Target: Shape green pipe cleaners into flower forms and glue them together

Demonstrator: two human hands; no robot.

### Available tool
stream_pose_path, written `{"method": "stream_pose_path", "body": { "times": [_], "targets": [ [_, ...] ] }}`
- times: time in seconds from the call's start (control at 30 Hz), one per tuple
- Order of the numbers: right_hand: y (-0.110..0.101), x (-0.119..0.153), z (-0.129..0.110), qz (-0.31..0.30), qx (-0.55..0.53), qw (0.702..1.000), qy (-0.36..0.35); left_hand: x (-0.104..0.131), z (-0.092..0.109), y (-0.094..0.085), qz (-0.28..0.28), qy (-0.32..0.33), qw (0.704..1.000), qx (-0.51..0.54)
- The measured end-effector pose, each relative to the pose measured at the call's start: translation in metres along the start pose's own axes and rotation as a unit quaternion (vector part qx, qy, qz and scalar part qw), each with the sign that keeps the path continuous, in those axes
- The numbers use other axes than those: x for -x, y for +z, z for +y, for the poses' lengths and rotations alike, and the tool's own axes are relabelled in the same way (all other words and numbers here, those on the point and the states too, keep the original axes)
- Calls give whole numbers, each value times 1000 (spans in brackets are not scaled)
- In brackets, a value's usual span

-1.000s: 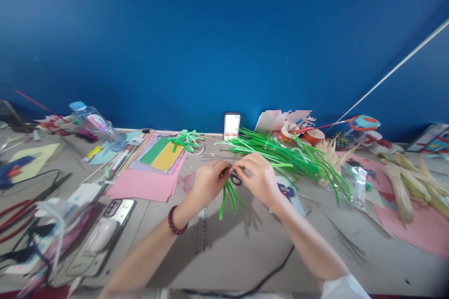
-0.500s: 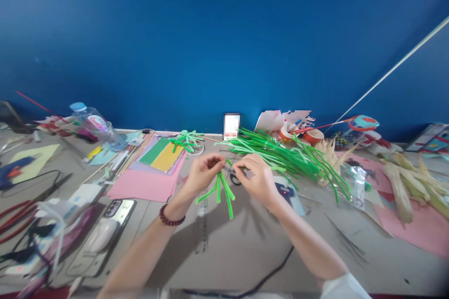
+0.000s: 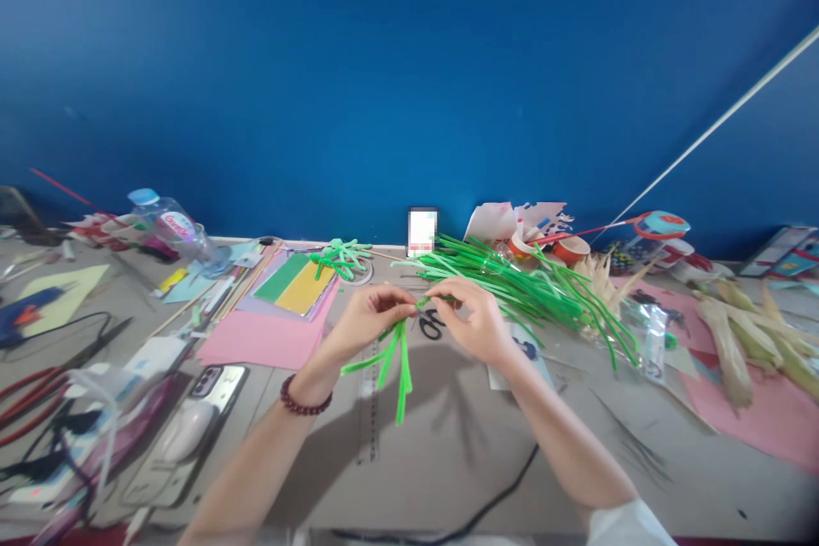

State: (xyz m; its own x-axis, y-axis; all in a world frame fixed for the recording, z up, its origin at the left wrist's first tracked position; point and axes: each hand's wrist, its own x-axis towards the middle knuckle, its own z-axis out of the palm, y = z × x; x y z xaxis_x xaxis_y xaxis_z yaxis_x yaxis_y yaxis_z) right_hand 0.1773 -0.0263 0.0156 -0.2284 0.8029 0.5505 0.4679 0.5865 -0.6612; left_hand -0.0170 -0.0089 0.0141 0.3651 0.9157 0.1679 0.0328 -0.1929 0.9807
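Between my hands, above the grey table, hangs a cluster of green pipe cleaners (image 3: 402, 371) with several fuzzy ends fanning downward. My left hand (image 3: 374, 320) pinches its top between thumb and fingers. My right hand (image 3: 472, 320) is closed at the fingertips on the same piece, just right of the left thumb. Fingers partly hide the join. Behind them, black-handled scissors (image 3: 431, 324) lie on the table. A clear ruler (image 3: 369, 409) lies flat below my left hand. A big pile of green pipe cleaners (image 3: 512, 277) spreads beyond my right hand.
Pink paper (image 3: 256, 339) with coloured sheets lies at left, near a finished-looking green pipe-cleaner bunch (image 3: 345, 256) and a tape roll. A phone (image 3: 217, 392), plastic bottle (image 3: 170, 226) and red-handled shears (image 3: 31, 397) are further left. Corn husks (image 3: 735, 350) lie at right. A black cable (image 3: 499, 495) crosses the front.
The hanging pipe-cleaner ends have swung left and lower. My fingertips have come closer together at the top of the cluster, with the right hand shifted slightly.
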Motion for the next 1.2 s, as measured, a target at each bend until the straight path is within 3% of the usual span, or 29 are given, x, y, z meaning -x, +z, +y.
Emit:
{"method": "stream_pose_path", "body": {
  "times": [0.17, 0.4, 0.63, 0.83, 0.93, 1.0, 1.07, 1.13, 1.2],
  "targets": [
    [0, 1, 0, -24, -10, 1000, 8, 6, -3, 2, 66, 95, 983, -141],
    [4, 2, 3, -39, -1, 999, -1, 19, 3, 12, 116, 182, 900, -378],
    [6, 5, 2, -13, 10, 1000, -18, 21, 7, 16, 134, 257, 851, -437],
    [6, 3, 1, 22, 18, 998, -57, 22, 7, 19, 137, 277, 836, -453],
    [6, 2, 2, 39, 23, 997, -67, 23, 10, 20, 160, 302, 839, -424],
    [6, 2, 3, 51, 18, 997, -60, 21, 12, 18, 215, 307, 847, -376],
    [6, 3, 4, 62, 9, 996, -57, 18, 13, 13, 248, 264, 879, -311],
    [6, 3, 4, 69, 1, 996, -64, 13, 11, 8, 202, 163, 939, -225],
    [6, 3, 3, 71, -6, 995, -68, 8, 8, 4, 100, 50, 989, -99]
  ]
}}
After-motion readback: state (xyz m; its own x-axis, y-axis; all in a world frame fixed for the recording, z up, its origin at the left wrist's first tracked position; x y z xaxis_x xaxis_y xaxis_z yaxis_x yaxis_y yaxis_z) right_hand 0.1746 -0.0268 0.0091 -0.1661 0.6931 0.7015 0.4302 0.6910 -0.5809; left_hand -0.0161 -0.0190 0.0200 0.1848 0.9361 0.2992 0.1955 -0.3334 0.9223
